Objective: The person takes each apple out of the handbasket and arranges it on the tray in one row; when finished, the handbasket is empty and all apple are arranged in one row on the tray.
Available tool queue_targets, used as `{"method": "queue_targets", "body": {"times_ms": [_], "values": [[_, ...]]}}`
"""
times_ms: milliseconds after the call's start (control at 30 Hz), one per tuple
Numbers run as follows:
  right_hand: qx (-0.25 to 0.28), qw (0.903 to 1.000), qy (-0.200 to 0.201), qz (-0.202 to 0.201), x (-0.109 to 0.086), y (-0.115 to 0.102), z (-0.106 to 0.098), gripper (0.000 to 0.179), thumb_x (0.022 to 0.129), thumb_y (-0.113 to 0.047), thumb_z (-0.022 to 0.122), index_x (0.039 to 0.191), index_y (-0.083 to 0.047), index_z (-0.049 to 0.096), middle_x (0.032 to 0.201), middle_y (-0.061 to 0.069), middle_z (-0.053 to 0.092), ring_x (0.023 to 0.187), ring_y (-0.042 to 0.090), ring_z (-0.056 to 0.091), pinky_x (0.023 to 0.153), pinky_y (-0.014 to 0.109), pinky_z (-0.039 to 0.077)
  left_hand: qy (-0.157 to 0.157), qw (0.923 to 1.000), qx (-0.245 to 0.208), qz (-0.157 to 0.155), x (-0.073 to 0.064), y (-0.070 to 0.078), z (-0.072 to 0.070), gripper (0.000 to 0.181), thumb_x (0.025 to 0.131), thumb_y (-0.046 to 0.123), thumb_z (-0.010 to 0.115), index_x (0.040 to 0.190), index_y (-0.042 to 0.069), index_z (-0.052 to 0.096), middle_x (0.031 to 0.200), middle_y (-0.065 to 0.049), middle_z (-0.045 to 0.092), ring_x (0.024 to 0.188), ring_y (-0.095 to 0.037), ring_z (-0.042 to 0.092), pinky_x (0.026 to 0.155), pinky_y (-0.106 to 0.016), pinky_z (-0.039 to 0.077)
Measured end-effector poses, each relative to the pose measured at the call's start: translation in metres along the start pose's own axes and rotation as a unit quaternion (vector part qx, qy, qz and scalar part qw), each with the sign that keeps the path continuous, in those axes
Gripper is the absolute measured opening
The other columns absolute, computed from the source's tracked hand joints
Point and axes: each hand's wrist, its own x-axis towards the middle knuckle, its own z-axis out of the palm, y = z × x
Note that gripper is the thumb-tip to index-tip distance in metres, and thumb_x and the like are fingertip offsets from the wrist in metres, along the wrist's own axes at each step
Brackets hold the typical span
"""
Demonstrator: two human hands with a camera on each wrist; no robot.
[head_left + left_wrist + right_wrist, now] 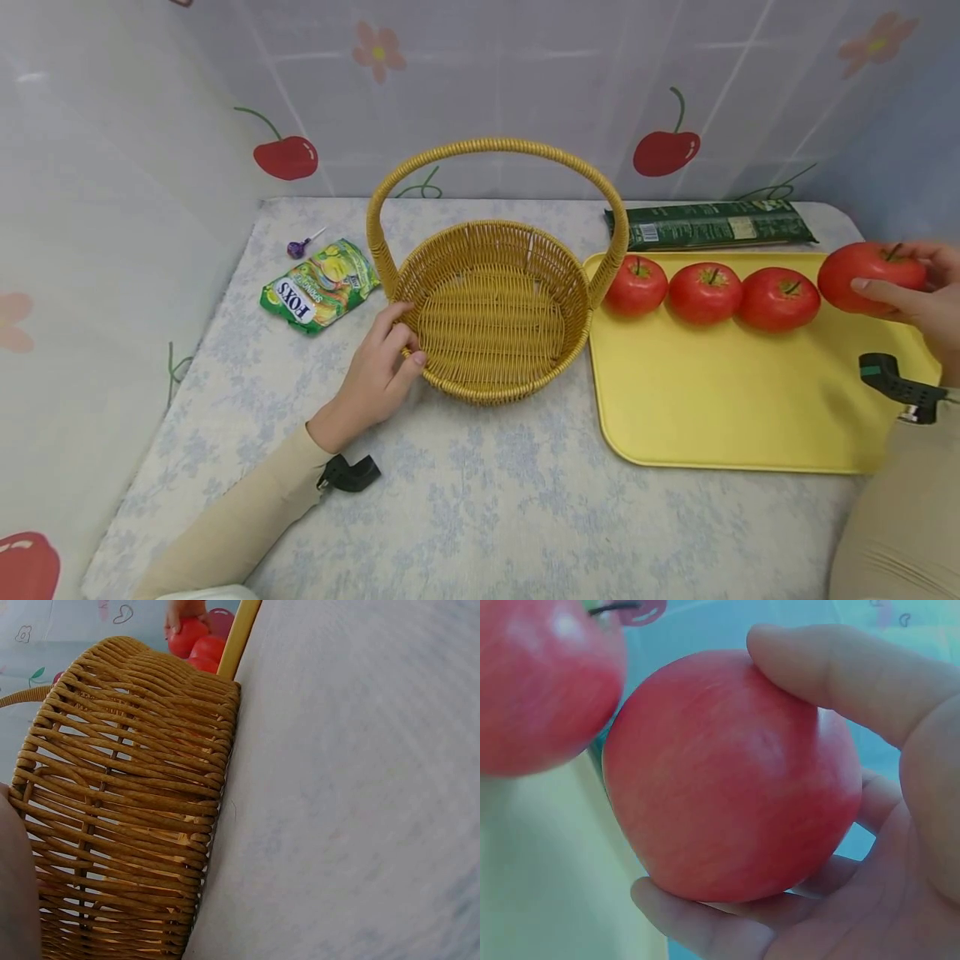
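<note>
A round woven basket (pixel 491 392) with a tall arched handle stands mid-table. My left hand (pixel 378 371) grips its rim at the near left, fingers curled over the edge; in the left wrist view the basket's side (pixel 127 802) fills the left half and most of that hand is hidden. At the far right, my right hand (pixel 918 292) holds a red apple (pixel 862 277) between thumb and fingers, also plain in the right wrist view (pixel 731 780). Several more red apples (pixel 777 300) lie in a row along the back of a yellow tray (pixel 720 408).
Left of the basket lie a green FOX'S candy bag (pixel 318 287) and a purple lollipop (pixel 297 248). A long dark green packet (pixel 720 227) lies behind the tray. A patterned curtain (pixel 480 92) hangs behind the cloth-covered table (pixel 480 500).
</note>
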Motion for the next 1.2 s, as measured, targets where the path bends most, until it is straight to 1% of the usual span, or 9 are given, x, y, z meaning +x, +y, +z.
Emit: {"method": "queue_targets", "body": {"times_ms": [167,267,333,500,633,800,933,1033,1200], "values": [[-0.019,0.9997,-0.004,0.017,0.044,0.062,-0.016,0.047,0.09,-0.025,0.077,0.124,-0.043,0.051,0.112,-0.029,0.045,0.095,-0.004,0.042,0.052,0.006,0.046,0.003,1.0,-0.005,0.0,0.0,0.001,0.0,0.064,0.105,0.065,0.025,0.087,0.009,0.051,0.142,-0.031,0.05,0.13,-0.045,0.054,0.078,-0.051,0.05],[-0.019,0.9998,-0.004,0.01,0.051,0.073,-0.016,0.045,0.091,-0.024,0.077,0.125,-0.04,0.052,0.112,-0.027,0.045,0.096,-0.003,0.043,0.052,0.006,0.047,0.006,1.0,-0.005,0.0,0.0,0.001,0.0,0.064,0.105,0.064,0.026,0.087,0.008,0.051,0.142,-0.031,0.05,0.13,-0.044,0.055,0.078,-0.052,0.05],[-0.016,0.9998,-0.003,0.011,0.044,0.068,-0.013,0.042,0.091,-0.024,0.076,0.123,-0.04,0.054,0.112,-0.026,0.045,0.097,-0.003,0.042,0.052,0.005,0.046,0.008,1.0,-0.005,0.002,0.0,0.0,0.001,0.064,0.105,0.064,0.026,0.087,0.008,0.052,0.142,-0.031,0.05,0.129,-0.044,0.055,0.078,-0.052,0.05],[-0.021,0.9984,-0.017,0.05,0.009,0.026,0.0,0.033,0.094,-0.024,0.072,0.113,-0.043,0.052,0.106,-0.029,0.04,0.1,-0.003,0.037,0.054,0.001,0.043,0.009,0.9999,-0.004,0.003,0.0,0.0,0.001,0.065,0.105,0.064,0.025,0.087,0.008,0.052,0.142,-0.032,0.05,0.129,-0.045,0.055,0.077,-0.052,0.05],[-0.073,0.994,-0.034,0.074,-0.011,0.002,0.008,0.03,0.097,-0.036,0.067,0.108,-0.05,0.044,0.103,-0.031,0.034,0.094,-0.003,0.034,0.057,0.002,0.041,0.01,0.9999,-0.003,0.003,0.0,0.0,0.001,0.065,0.105,0.064,0.025,0.087,0.008,0.052,0.141,-0.032,0.05,0.128,-0.045,0.055,0.075,-0.05,0.05],[-0.145,0.984,-0.046,0.092,-0.014,-0.002,0.01,0.031,0.098,-0.045,0.061,0.106,-0.057,0.033,0.111,-0.021,0.037,0.097,0.004,0.035,0.058,0.004,0.04,0.01,0.9999,-0.001,0.003,0.0,0.001,0.0,0.065,0.106,0.064,0.024,0.087,0.007,0.052,0.141,-0.032,0.05,0.127,-0.046,0.056,0.07,-0.047,0.048],[-0.132,0.9861,-0.05,0.087,-0.009,0.005,0.008,0.028,0.1,-0.044,0.06,0.105,-0.056,0.035,0.109,-0.021,0.039,0.095,0.003,0.037,0.059,0.003,0.041,0.01,0.9999,0.0,0.003,0.0,0.001,0.0,0.065,0.105,0.064,0.024,0.087,0.008,0.052,0.142,-0.032,0.05,0.128,-0.045,0.056,0.069,-0.045,0.047],[-0.103,0.9903,-0.051,0.078,-0.008,0.007,0.007,0.025,0.1,-0.039,0.06,0.105,-0.053,0.04,0.101,-0.03,0.033,0.09,-0.002,0.035,0.059,0.002,0.042,0.01,0.9999,0.001,0.003,0.0,0.001,0.0,0.066,0.105,0.064,0.024,0.087,0.008,0.052,0.142,-0.032,0.05,0.127,-0.045,0.056,0.068,-0.045,0.047],[-0.079,0.9919,-0.054,0.083,-0.013,0.001,0.009,0.029,0.102,-0.027,0.06,0.106,-0.05,0.043,0.1,-0.029,0.034,0.089,-0.003,0.035,0.058,0.002,0.042,0.008,1.0,-0.001,0.001,0.0,0.001,0.0,0.066,0.105,0.065,0.024,0.088,0.008,0.052,0.142,-0.032,0.05,0.126,-0.047,0.057,0.068,-0.045,0.047]]}}
